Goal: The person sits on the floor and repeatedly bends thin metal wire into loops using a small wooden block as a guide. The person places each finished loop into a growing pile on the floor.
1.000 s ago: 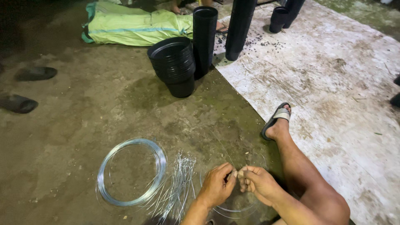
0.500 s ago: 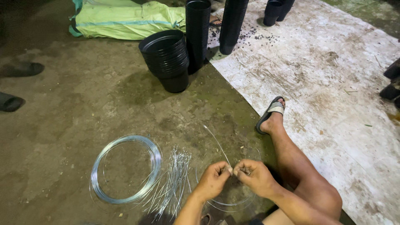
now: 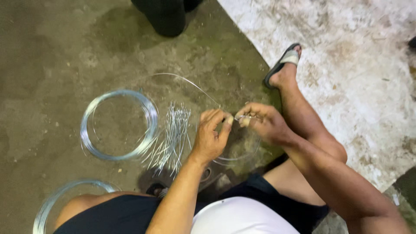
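Wire between two hands' fingers

The wire coil and the cut wire pieces are bright, glossy bare metal — smooth and silvery — on a rough, matt concrete floor, beside a chalky, mottled white sheet — dull, gritty.

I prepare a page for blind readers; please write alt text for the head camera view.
A seated person's left hand and right hand meet and pinch a thin silver wire that arcs away over the concrete floor. Beside the left hand lie a bundle of short cut wires and a round wire coil; the person's sandalled foot rests ahead.
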